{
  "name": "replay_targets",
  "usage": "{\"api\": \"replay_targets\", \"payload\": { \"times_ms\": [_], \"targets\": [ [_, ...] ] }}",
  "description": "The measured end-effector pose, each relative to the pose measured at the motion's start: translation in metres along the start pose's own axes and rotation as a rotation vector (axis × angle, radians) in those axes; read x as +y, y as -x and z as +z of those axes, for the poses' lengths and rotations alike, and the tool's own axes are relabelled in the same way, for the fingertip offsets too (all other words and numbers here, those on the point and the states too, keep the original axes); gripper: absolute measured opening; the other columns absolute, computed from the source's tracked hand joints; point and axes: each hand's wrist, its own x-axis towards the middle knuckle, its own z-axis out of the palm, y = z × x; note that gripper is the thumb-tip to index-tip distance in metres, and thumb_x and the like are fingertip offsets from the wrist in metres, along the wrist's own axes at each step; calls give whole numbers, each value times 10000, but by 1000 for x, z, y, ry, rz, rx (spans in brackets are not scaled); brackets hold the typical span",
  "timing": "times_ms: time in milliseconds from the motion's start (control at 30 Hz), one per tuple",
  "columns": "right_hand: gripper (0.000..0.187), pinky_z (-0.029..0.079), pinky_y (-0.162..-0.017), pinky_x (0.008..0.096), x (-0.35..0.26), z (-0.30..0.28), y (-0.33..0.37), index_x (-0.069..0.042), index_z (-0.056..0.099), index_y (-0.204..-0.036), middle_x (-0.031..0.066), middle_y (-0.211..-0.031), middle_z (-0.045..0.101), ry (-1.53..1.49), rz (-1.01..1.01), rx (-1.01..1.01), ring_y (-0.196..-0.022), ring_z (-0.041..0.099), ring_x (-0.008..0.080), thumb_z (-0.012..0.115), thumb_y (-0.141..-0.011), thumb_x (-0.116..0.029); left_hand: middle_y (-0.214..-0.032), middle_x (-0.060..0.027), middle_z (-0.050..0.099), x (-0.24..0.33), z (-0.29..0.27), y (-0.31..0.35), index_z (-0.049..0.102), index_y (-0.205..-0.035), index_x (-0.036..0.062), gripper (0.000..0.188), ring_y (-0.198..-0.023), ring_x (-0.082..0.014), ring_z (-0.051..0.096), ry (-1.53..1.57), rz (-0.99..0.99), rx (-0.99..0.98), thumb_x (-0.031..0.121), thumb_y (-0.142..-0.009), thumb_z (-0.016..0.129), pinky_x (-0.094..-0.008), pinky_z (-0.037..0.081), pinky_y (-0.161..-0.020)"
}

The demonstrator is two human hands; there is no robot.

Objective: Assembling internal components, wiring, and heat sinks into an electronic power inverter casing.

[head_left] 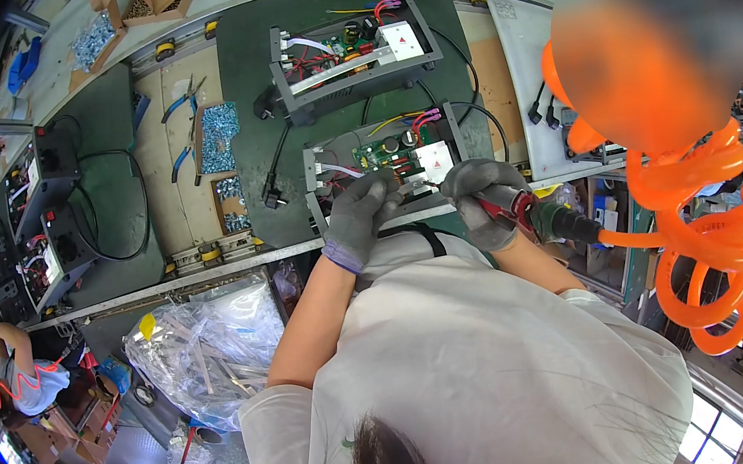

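Observation:
Both my hands wear grey gloves. In front of me is an open metal case (322, 156) with a green circuit board, colored wires and a white plate. My left hand (361, 207) is closed at the case's near edge, fingertips together; what they pinch is hidden or too small to make out. My right hand (483, 200) grips a red and black pneumatic screwdriver (517, 205), its front end pointing left toward the near side of the case. An orange coiled air hose (709, 302) runs from the tool's rear. A second similar open case (354, 88) stands just beyond.
Screw boxes (218, 139) and blue-handled pliers (179, 102) lie left of the dark green mat (250, 38). More cases (42, 170) sit on the left bench, with a co-worker (29, 371) beside it. Plastic-wrapped parts (209, 345) lie lower left. Black power cords (272, 189) flank the cases.

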Motion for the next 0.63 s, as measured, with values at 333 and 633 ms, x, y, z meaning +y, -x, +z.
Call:
{"api": "replay_targets", "payload": {
  "times_ms": [333, 633],
  "targets": [
    [300, 567, -714, 317, -26, 7, -18, -17, 561, -1091, 109, -920, 640, -62, 173, 83, -832, 652, 202, 578, -805, 74, -961, -78, 636, -1, -10, -10, 602, -1182, -25, 411, -737, -100, 558, -28, 21, 3, 346, -1006, 605, -207, 448, -605],
    [368, 602, -726, 512, -42, 21, -59, -46, 556, -1091, 130, -877, 591, -590, 112, 240, -783, 592, 255, 620, -729, -39, -885, -70, 638, -1, -14, -16, 606, -1165, 4, 473, -680, -103, 553, 39, 94, -72, 438, -977, 629, -208, 433, -564]
  ]
}}
